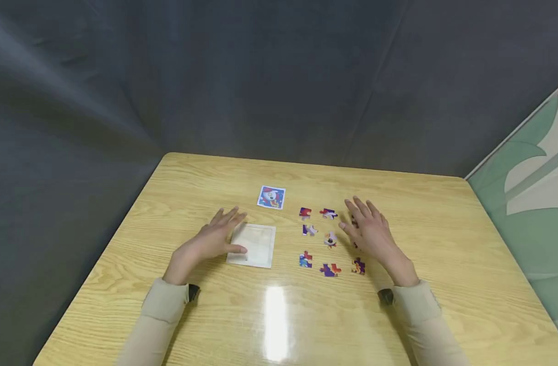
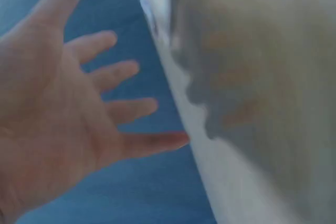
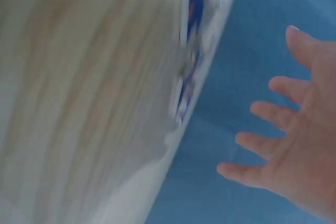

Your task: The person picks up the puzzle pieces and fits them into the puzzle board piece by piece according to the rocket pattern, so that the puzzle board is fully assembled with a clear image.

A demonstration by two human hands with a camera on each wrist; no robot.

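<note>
Well apart, the left hand (image 1: 210, 239) and the right hand (image 1: 371, 233) hovered, fingers spread.
The left overhung the white tray (image 1: 259, 246); puzzle pieces (image 1: 330, 239) lay loose on the wooden table (image 1: 214, 325) right of it, some hidden behind the right hand, and a picture card (image 1: 271, 197) lay beyond the tray.

I have 9 colourful puzzle pieces (image 1: 330, 239) lying apart, 2 partly hidden; left of them, a flat white tray (image 1: 259, 246).
</note>
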